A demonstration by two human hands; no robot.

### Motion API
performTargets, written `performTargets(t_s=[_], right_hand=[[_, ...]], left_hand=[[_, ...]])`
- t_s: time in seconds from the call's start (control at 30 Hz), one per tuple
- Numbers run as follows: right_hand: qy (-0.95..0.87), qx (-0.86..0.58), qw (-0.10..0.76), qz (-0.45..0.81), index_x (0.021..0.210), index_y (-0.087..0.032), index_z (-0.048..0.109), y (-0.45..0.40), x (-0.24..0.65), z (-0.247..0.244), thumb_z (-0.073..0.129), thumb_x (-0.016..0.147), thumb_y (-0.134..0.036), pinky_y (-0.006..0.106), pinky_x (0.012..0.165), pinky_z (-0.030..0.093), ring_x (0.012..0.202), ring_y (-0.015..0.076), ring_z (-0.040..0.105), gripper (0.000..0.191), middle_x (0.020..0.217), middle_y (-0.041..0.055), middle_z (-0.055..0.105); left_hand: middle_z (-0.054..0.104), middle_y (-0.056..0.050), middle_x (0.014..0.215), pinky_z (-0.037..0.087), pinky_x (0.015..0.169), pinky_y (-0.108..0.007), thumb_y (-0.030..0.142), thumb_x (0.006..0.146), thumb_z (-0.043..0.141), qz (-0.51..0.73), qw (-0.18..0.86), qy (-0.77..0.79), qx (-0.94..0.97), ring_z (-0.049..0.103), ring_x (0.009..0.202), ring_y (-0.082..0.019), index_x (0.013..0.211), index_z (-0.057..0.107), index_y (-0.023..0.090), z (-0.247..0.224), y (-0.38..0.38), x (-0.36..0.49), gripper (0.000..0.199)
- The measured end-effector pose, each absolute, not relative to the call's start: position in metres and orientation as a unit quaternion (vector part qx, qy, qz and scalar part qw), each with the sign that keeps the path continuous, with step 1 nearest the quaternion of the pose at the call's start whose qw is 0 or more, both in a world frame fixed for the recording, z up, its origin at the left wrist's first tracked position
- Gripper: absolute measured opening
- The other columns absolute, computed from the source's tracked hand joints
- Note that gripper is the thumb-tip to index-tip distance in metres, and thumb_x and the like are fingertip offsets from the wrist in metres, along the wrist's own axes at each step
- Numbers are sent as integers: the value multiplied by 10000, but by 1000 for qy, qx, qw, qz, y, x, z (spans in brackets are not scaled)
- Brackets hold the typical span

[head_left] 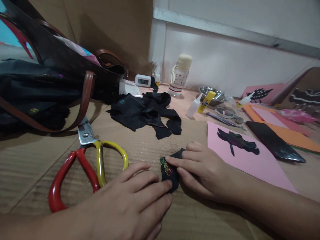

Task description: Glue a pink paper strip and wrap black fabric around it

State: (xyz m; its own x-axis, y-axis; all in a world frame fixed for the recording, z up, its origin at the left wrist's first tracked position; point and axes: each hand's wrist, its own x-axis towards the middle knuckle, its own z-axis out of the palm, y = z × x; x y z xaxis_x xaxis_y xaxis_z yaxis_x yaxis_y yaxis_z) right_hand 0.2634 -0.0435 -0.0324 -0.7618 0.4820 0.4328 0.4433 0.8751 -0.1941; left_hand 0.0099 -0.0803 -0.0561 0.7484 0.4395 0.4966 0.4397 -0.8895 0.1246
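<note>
A small piece of black fabric (168, 169) with a green, yellow and pink glittery print lies on the cardboard between my hands. My left hand (132, 200) reaches in from the lower left, fingers stretched out, one fingertip on the fabric's lower edge. From the right, my right hand (202, 168) rests over the fabric's right side. Its index finger is extended onto the print, and the thumb lies apart below it; the other fingers are bent. Large scissors (86, 135) with one red and one yellow handle lie left of the fabric, partly behind my left hand.
Black fabric scraps (147, 111) lie ahead. Pink paper (250, 173) bearing a black cutout (237, 141) and a dark phone (275, 140) sit right. Behind stand a glue bottle (194, 106), glue stick (207, 102), metal bowl (212, 95) and drinking bottle (179, 76). A handbag (50, 66) occupies the left.
</note>
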Motion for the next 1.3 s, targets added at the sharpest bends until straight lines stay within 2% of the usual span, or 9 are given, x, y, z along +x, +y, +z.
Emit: performTargets(t_s=[0.2,0.37,0.47,0.53,0.6,0.67,0.73,1.07,1.3], right_hand=[[-954,-177,235,58,1108,-61,739,-46,262,-28,566,945,-94,349,670,433,692,194,506,240,804,71,743],[-942,-241,225,52,1138,-96,750,-45,264,-31,555,979,-135,333,653,434,711,191,521,255,788,68,653],[-938,-251,233,49,1132,-120,744,-45,266,-29,554,992,-157,326,665,461,747,194,557,239,836,80,668],[-945,-220,238,53,1139,-116,718,-46,267,-25,552,991,-149,336,747,508,826,202,616,225,905,97,722],[-953,-181,235,61,1122,-126,687,-47,267,-22,549,987,-151,367,910,523,936,211,663,195,1000,104,774],[-958,-164,224,66,1093,-150,665,-48,268,-19,546,984,-168,392,1060,475,1020,212,686,162,1071,95,797],[-960,-167,215,69,1077,-169,659,-49,268,-19,544,982,-182,398,1132,426,1064,206,696,150,1098,85,802],[-942,-252,215,51,1081,-163,686,-44,268,-27,531,1011,-168,406,1143,422,1145,217,684,170,1155,61,795],[-956,-193,213,54,1107,-160,671,-48,270,-26,553,1011,-179,390,1188,391,1170,199,702,153,1175,66,801]], left_hand=[[762,77,1263,330,1205,-304,338,1024,626,-266,-5,-232,-936,671,1155,-149,1175,741,274,-51,-82,11,200],[764,72,1262,346,1201,-324,328,1014,637,-273,-8,-240,-932,680,1139,-163,1164,749,278,-53,-84,11,194],[767,69,1255,360,1190,-316,336,1012,645,-270,-11,-234,-934,684,1129,-160,1161,752,277,-53,-83,10,193],[762,80,1265,343,1199,-304,343,1014,643,-266,-7,-234,-935,682,1135,-152,1175,748,281,-52,-82,10,202],[758,84,1273,335,1201,-300,350,1019,634,-262,-4,-236,-936,679,1142,-149,1193,742,285,-52,-82,10,215],[755,81,1279,341,1197,-307,351,1023,626,-259,-3,-237,-937,677,1147,-150,1209,735,287,-52,-82,10,224],[755,79,1278,350,1191,-313,353,1027,619,-262,-5,-233,-936,679,1137,-150,1206,734,289,-53,-82,9,222],[756,73,1274,388,1166,-325,333,1017,625,-259,-3,-235,-937,671,1138,-162,1168,745,294,-51,-81,9,197],[758,61,1269,395,1169,-322,341,1017,624,-253,3,-230,-940,670,1145,-159,1209,735,297,-52,-82,8,225]])
